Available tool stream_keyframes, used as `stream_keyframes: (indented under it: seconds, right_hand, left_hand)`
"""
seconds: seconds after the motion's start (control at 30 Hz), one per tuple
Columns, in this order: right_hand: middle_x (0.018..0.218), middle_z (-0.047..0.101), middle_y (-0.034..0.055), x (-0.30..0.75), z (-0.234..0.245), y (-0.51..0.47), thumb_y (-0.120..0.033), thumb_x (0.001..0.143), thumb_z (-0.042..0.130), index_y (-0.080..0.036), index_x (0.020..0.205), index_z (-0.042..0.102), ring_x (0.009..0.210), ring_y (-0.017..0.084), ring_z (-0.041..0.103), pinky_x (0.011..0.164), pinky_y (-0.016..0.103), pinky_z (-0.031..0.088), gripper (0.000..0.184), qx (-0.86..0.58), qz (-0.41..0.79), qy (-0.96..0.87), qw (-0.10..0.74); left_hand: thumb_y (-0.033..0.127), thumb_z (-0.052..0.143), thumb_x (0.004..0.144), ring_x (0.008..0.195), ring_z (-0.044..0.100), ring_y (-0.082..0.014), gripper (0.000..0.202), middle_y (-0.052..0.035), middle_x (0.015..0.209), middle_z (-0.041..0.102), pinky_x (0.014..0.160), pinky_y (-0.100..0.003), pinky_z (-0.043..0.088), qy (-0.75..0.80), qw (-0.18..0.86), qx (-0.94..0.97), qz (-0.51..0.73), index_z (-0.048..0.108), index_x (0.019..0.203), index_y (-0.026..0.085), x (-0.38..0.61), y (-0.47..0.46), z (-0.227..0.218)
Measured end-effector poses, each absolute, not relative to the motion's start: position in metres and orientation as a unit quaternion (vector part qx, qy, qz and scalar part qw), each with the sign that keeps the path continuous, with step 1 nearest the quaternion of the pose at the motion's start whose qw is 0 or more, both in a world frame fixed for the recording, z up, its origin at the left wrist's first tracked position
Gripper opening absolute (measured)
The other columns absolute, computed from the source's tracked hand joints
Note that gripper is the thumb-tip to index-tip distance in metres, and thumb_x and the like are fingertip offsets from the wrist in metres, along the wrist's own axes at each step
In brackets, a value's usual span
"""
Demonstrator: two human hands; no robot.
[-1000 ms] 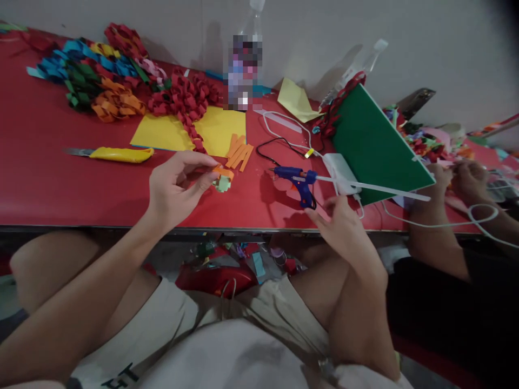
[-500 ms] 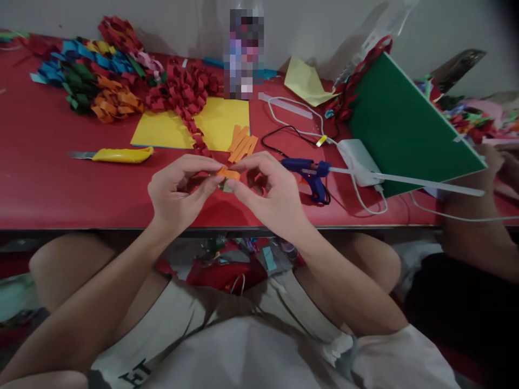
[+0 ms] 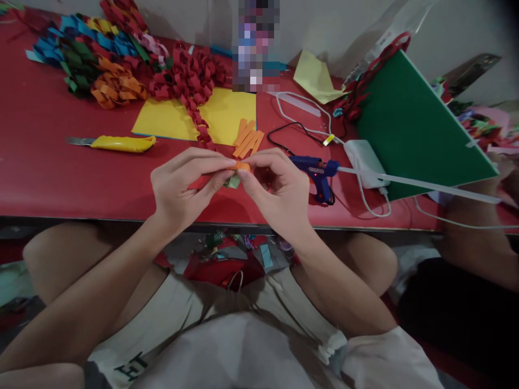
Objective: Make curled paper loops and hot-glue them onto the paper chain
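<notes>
Between the fingertips of both hands is a small orange paper strip (image 3: 242, 166), bent over on itself. My left hand (image 3: 190, 181) pinches its left end between thumb and fingers. My right hand (image 3: 279, 186) pinches the right end the same way. A pale green paper piece (image 3: 233, 182) shows just below the strip; whether it is joined to it I cannot tell. Beyond my fingers several loose orange paper strips (image 3: 248, 139) lie partly on a yellow sheet (image 3: 162, 120). A blue glue gun (image 3: 316, 174) with a long white glue stick (image 3: 425, 186) lies right of my right hand.
A yellow utility knife (image 3: 121, 143) lies at left, blade out. Behind it are heaped paper chains (image 3: 117, 84), with a red chain (image 3: 190, 75) trailing toward my hands. A green board (image 3: 417, 129) leans at right beside a white power strip (image 3: 367, 162) and cables. A co-worker's arm (image 3: 472, 216) is at far right.
The orange strip now looks flatter and more tightly pinched between my fingertips. The whole view has shifted slightly; the things on the table lie as before.
</notes>
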State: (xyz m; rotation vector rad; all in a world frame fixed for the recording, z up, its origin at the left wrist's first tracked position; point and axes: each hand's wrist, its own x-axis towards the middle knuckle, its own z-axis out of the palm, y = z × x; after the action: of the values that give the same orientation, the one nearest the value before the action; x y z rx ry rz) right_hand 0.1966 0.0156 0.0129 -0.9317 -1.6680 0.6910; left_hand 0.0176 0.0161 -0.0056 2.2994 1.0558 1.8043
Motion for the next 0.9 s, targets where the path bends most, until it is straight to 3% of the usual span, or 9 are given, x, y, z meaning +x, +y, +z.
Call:
stream_keyframes:
  seconds: [0.27,0.4,0.5,0.57,0.73,0.9]
  right_hand:
    - [0.097,0.066,0.004,0.201,0.008,0.018,-0.038,0.092,0.069,-0.021,0.097,0.07,0.079,0.012,0.058,0.065,0.028,0.048,0.018,-0.381,0.306,-0.701,0.519]
    - [0.101,0.066,0.0053,0.209,0.009,0.024,-0.038,0.096,0.065,-0.021,0.101,0.07,0.089,0.016,0.061,0.073,0.03,0.052,0.018,-0.354,0.303,-0.735,0.493]
    - [0.107,0.065,0.0054,0.213,0.01,0.026,-0.039,0.096,0.064,-0.024,0.106,0.07,0.091,0.016,0.06,0.077,0.031,0.052,0.018,-0.345,0.293,-0.756,0.473]
    - [0.11,0.063,0.0052,0.213,0.01,0.026,-0.038,0.095,0.066,-0.025,0.11,0.068,0.087,0.015,0.058,0.075,0.031,0.051,0.02,-0.364,0.285,-0.743,0.485]
    - [0.093,0.06,0.0027,0.209,0.003,0.021,-0.03,0.092,0.069,-0.02,0.093,0.066,0.081,0.013,0.055,0.07,0.028,0.047,0.011,-0.382,0.297,-0.707,0.516]
    - [0.089,0.061,0.001,0.205,-0.003,0.019,-0.027,0.091,0.069,-0.019,0.089,0.067,0.076,0.011,0.055,0.067,0.027,0.045,0.009,-0.369,0.367,-0.677,0.52]
  left_hand:
    - [0.023,0.074,0.088,0.093,0.073,-0.0154,0.028,0.0011,0.106,0.076,0.083,-0.029,0.06,0.358,-0.007,0.772,0.525,0.073,0.114,0.033,0.014,0.012,-0.003]
    - [0.032,0.074,0.09,0.087,0.072,-0.0157,0.012,-0.0002,0.099,0.076,0.077,-0.03,0.06,0.403,0.148,0.731,0.531,0.074,0.101,0.03,0.019,0.008,0.0]
    - [0.036,0.077,0.086,0.081,0.07,-0.0148,0.018,-0.0022,0.093,0.074,0.072,-0.028,0.058,0.42,0.312,0.651,0.551,0.072,0.099,0.024,0.026,0.009,-0.004]
    - [0.037,0.08,0.084,0.083,0.069,-0.0141,0.025,-0.0023,0.092,0.072,0.073,-0.027,0.057,0.412,0.367,0.614,0.565,0.07,0.102,0.023,0.029,0.011,-0.009]
    - [0.04,0.083,0.08,0.084,0.066,-0.0138,0.032,-0.0007,0.09,0.067,0.078,-0.028,0.056,0.399,0.395,0.578,0.591,0.066,0.103,0.026,0.034,0.014,-0.017]
    - [0.04,0.082,0.081,0.082,0.067,-0.0131,0.029,-0.0013,0.088,0.068,0.074,-0.027,0.056,0.412,0.385,0.587,0.581,0.065,0.097,0.023,0.037,0.011,-0.016]
